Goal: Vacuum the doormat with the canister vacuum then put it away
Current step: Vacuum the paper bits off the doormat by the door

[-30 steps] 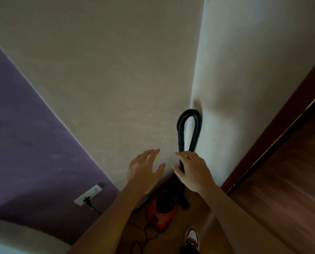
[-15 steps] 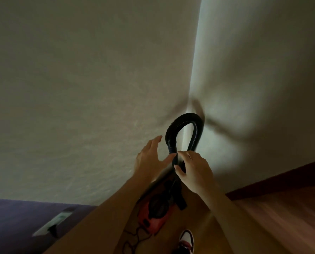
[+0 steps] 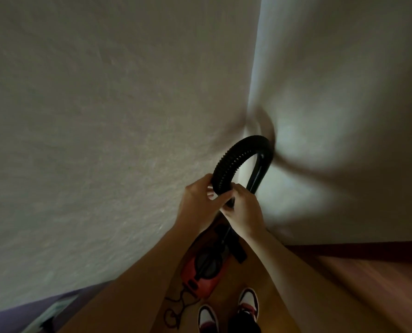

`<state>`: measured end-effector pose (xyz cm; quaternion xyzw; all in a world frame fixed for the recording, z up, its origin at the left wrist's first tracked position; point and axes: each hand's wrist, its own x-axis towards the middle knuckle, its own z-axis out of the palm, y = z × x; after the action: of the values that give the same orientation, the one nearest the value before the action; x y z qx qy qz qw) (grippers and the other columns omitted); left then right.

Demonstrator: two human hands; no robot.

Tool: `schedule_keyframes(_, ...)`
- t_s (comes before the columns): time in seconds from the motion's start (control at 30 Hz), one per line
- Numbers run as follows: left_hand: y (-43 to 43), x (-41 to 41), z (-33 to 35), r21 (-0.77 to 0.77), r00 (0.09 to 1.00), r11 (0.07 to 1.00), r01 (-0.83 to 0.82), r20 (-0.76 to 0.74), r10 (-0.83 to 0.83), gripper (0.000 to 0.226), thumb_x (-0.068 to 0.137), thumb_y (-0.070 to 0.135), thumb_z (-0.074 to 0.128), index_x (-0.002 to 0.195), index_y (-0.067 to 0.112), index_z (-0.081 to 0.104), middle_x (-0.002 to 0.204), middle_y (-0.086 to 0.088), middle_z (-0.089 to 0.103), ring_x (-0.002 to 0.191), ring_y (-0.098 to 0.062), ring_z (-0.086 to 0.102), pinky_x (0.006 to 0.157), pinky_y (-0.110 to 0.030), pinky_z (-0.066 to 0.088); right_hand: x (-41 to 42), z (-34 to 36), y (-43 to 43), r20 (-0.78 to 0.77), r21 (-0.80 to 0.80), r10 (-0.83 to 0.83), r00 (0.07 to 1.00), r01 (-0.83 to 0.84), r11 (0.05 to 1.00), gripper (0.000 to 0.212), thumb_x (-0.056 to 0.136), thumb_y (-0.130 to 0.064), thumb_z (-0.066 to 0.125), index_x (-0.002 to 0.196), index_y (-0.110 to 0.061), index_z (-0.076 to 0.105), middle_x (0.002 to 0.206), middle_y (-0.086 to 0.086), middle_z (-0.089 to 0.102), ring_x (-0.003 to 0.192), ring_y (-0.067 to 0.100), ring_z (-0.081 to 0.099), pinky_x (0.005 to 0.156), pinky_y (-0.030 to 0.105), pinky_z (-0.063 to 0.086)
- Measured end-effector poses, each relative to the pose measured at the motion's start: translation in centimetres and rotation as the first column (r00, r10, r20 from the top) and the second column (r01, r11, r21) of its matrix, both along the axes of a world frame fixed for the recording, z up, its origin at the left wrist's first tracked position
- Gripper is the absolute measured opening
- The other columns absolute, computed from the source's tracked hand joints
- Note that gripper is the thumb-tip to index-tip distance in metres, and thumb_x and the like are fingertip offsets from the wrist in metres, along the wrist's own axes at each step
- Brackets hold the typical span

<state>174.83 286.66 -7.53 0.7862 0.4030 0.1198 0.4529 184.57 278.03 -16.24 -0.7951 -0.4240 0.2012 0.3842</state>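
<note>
Wooden floor [image 3: 368,284] lies nearest, with two shoes [image 3: 207,318] and a tangled cord [image 3: 176,306] beside the red canister vacuum [image 3: 205,272], which sits by the wall corner [image 3: 253,92]. Above it, both hands meet on the black ribbed hose [image 3: 236,155]: the left hand [image 3: 197,200] curls its fingers round it, and the right hand [image 3: 243,210] grips just below. The hose arches into the corner. A hard pull could tip the canister or snag the cord underfoot.

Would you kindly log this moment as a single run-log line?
left hand: grips hose | right hand: grips hose | hose: arched up by wall corner | canister vacuum: on floor
</note>
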Motion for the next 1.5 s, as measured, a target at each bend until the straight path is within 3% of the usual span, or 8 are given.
schedule_keyframes(0.53,-4.4,-2.2,2.8,0.049,0.967,0.966,0.254,0.019,-0.255,0.032,0.077,0.046,0.079,0.094,0.021,0.067,0.087,0.013,0.072,0.081,0.002,0.068,0.076,-0.022,0.058,-4.8,1.4,-7.5,-0.25,0.239,-0.227,0.941,0.287,0.928,0.018,0.088,-0.022,0.079,0.102,-0.014,0.072,0.102,-0.008,0.075,0.095,0.013,0.073,0.082,0.042,0.06)
schedule_keyframes(0.7,-7.4,-3.3,3.2,0.103,0.937,0.935,0.339,0.051,-0.345,0.032,0.076,0.046,0.079,0.094,0.022,0.067,0.085,0.01,0.072,0.077,-0.003,0.068,0.073,-0.029,0.059,-7.2,3.7,-11.6,-0.251,0.155,-0.341,0.906,0.385,0.91,0.03,0.089,-0.025,0.077,0.095,-0.05,0.061,0.092,-0.02,0.071,0.089,0.002,0.069,0.08,0.027,0.058)
schedule_keyframes(0.9,-10.4,-4.4,4.3,0.225,0.898,0.883,0.413,0.063,-0.436,0.032,0.072,0.045,0.083,0.08,0.021,0.063,0.071,0.008,0.066,0.064,-0.005,0.064,0.058,-0.024,0.054,-10.1,5.4,-16.2,-0.343,0.17,-0.388,0.855,0.462,0.87,0.022,0.085,-0.032,0.078,0.1,-0.043,0.066,0.091,-0.023,0.073,0.09,-0.003,0.069,0.076,0.015,0.051)
schedule_keyframes(1.03,-12.6,-5.2,4.5,0.295,0.855,0.828,0.477,0.061,-0.514,0.07,0.068,0.046,0.081,0.126,0.024,0.049,0.119,0.002,0.058,0.096,-0.012,0.062,0.075,-0.03,0.056,-11.4,4.9,-19.6,-0.362,0.102,-0.394,0.845,0.456,0.884,0.019,0.086,-0.019,0.082,0.1,-0.029,0.075,0.093,-0.019,0.076,0.09,0.002,0.071,0.081,0.024,0.054)
schedule_keyframes(1.1,-13.6,-5.5,4.5,0.455,0.782,0.716,0.53,0.063,-0.62,0.089,0.068,0.046,0.076,0.145,0.027,0.036,0.144,-0.007,0.041,0.123,-0.023,0.051,0.09,-0.038,0.054,-12.1,5.0,-21.4,-0.385,0.07,-0.384,0.839,0.441,0.895,0.025,0.085,-0.019,0.083,0.109,-0.02,0.077,0.102,-0.01,0.078,0.099,0.006,0.072,0.09,0.03,0.056)
schedule_keyframes(1.17,-14.5,-5.7,4.6,0.686,0.645,0.482,0.545,0.024,-0.764,0.07,0.076,0.038,0.071,0.141,0.021,0.052,0.148,-0.015,0.042,0.136,-0.032,0.042,0.105,-0.048,0.044,-12.9,5.5,-23.1,-0.392,0.059,-0.347,0.852,0.4,0.915,0.027,0.083,-0.019,0.084,0.11,-0.018,0.078,0.1,-0.009,0.077,0.096,0.003,0.071,0.086,0.021,0.052)
schedule_keyframes(1.33,-16.7,-6.3,6.0,0.801,0.226,-0.151,0.579,-0.335,-0.915,0.018,0.09,0.02,0.059,0.085,0.015,0.075,0.093,-0.001,0.073,0.104,-0.019,0.066,0.118,-0.048,0.028,-14.8,6.8,-27.1,-0.445,0.006,-0.269,0.854,0.304,0.953,0.022,0.084,-0.013,0.083,0.086,-0.032,0.072,0.072,-0.025,0.069,0.069,-0.005,0.062,0.068,0.013,0.043)
schedule_keyframes(1.5,-22.0,-8.8,8.0,0.566,0.087,-0.265,0.781,-0.518,-0.851,0.034,0.089,0.049,0.051,0.087,0.022,0.071,0.083,0.007,0.068,0.084,-0.016,0.059,0.098,-0.038,0.042,-18.8,6.9,-32.9,-0.465,-0.067,-0.295,0.835,0.299,0.952,0.013,0.081,-0.027,0.086,0.089,-0.031,0.077,0.078,-0.002,0.073,0.077,0.015,0.07,0.074,0.036,0.049)
